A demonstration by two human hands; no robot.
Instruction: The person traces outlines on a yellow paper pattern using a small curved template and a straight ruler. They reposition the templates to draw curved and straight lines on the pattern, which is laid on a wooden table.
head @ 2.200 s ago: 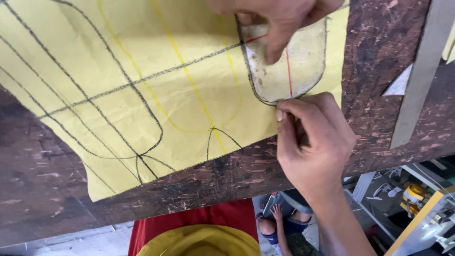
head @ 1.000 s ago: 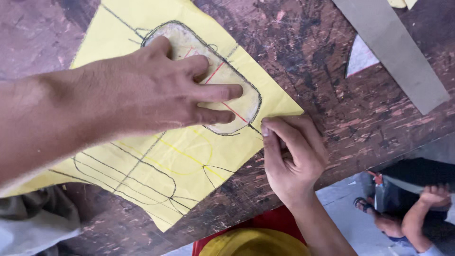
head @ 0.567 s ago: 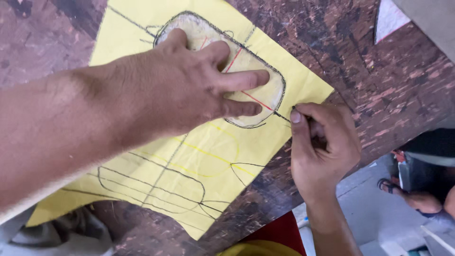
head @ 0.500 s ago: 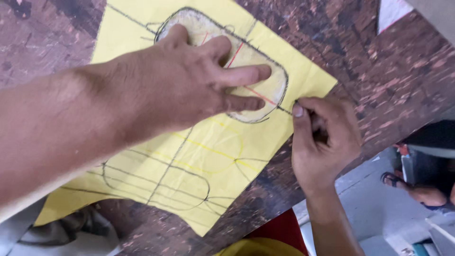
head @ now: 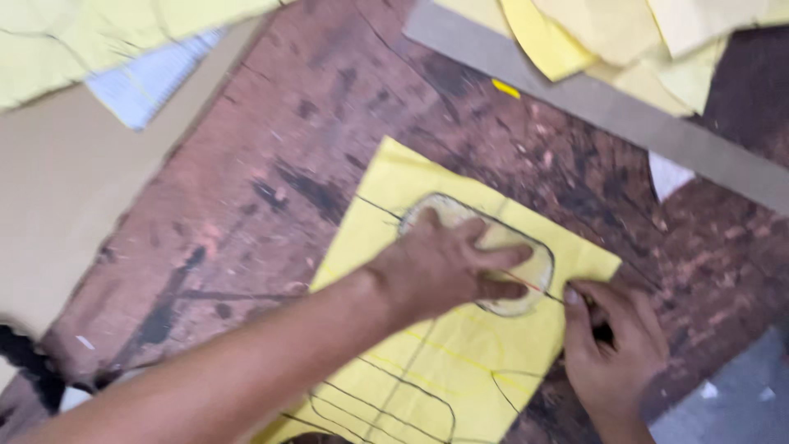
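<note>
The view now takes in far more of the brown worktop (head: 271, 164) than half a second ago. The left hand (head: 444, 267) still presses flat, fingers spread, on a pale oval pattern piece (head: 526, 267) lying on a yellow sheet (head: 394, 189) near the worktop's near edge. The right hand (head: 612, 345) pinches a small marker, mostly hidden, at the oval's right end. Bare worktop lies open to the left.

Your worn brown table (head: 271, 156) carries a yellow marked sheet (head: 460, 362); a grey strip (head: 625, 115) crosses it; brown cardboard (head: 57, 214) lies left.
</note>
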